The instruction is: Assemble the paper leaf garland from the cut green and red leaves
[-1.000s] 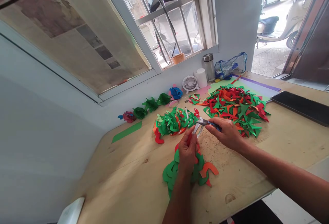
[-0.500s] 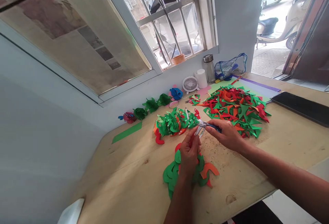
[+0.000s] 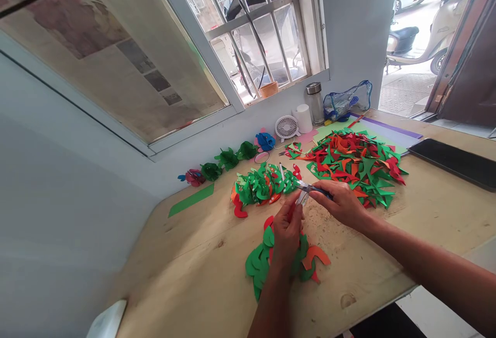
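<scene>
Over the middle of the table, my left hand (image 3: 287, 227) is closed round a small white strip (image 3: 302, 198), with a bit of red showing between the fingers. My right hand (image 3: 339, 201) grips scissors (image 3: 308, 188) with dark handles, and their metal blades meet the strip's upper end. Under my left hand lies a pile of green curved cutouts (image 3: 258, 263) with an orange cutout (image 3: 318, 256) at its right. Just beyond both hands is a heap of green, red and orange curved pieces (image 3: 261, 185) with white marks. The exact contact at the blades is too small to make out.
A large heap of coloured scraps (image 3: 352, 162) lies to the right, near a black phone (image 3: 457, 162). Along the wall stand a small white fan (image 3: 287, 128), a glass bottle (image 3: 315, 105) and several crumpled paper shapes (image 3: 228, 158). A green strip (image 3: 191, 200) lies at left.
My left hand has shifted very slightly right, and the white strip has turned a little at the blades. My right hand stays in nearly the same place.
</scene>
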The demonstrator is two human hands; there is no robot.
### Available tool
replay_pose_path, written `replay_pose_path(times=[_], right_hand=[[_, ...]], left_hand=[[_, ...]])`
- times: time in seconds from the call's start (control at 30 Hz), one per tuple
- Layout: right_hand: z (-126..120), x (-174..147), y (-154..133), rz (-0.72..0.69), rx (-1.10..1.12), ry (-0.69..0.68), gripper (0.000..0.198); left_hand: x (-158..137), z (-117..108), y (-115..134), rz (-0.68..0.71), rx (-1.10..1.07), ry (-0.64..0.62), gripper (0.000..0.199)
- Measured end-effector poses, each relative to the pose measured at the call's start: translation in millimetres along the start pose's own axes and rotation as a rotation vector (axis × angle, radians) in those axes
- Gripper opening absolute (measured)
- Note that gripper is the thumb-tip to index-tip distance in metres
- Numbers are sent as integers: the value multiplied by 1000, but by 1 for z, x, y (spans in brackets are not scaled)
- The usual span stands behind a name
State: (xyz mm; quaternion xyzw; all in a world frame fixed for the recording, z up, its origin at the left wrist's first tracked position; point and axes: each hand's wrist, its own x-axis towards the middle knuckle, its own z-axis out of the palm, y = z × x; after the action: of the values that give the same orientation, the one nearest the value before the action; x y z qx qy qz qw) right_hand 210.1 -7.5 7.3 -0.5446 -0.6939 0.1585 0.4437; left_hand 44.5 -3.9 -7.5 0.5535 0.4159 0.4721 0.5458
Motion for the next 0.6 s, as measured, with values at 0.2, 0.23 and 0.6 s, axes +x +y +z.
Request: replay_pose_path(times=[0.2, 0.23, 0.6], right_hand=[[1, -2, 1, 28, -22, 41, 38], [1, -1, 1, 34, -23, 42, 38], [1, -1, 2, -2, -64, -21, 40]], left_hand=[[1, 0, -2, -19, -30, 19, 50], [1, 0, -2, -23, -44, 30, 50], [3, -1, -2, -36, -165, 112, 57]])
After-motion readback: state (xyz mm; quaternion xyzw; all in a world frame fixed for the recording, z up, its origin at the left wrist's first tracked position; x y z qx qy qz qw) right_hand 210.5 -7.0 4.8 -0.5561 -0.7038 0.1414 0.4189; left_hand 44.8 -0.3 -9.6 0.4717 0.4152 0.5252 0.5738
